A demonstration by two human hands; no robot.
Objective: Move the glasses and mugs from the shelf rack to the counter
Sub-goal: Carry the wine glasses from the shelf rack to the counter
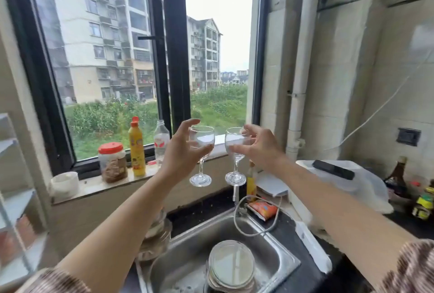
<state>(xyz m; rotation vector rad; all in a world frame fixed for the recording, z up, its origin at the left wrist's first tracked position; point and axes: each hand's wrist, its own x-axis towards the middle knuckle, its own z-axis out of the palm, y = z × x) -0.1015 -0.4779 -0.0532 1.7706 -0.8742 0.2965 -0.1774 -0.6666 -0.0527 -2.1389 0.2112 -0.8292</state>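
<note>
My left hand (180, 149) and right hand (260, 147) each grip a wine glass (202, 140) (234, 142) mid-frame above the sink (277, 255), neither yet on the counter (305, 229).

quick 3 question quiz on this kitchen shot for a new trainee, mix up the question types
1. True or false: each hand holds a wine glass by the bowl.
2. What lies directly below the raised glasses? A) sink B) stove C) drawer
3. What colour is the lid of the jar on the windowsill?

Key
1. True: left hand holds the left wine glass, right hand the right wine glass.
2. A, the sink.
3. Red, on the jar.
</note>
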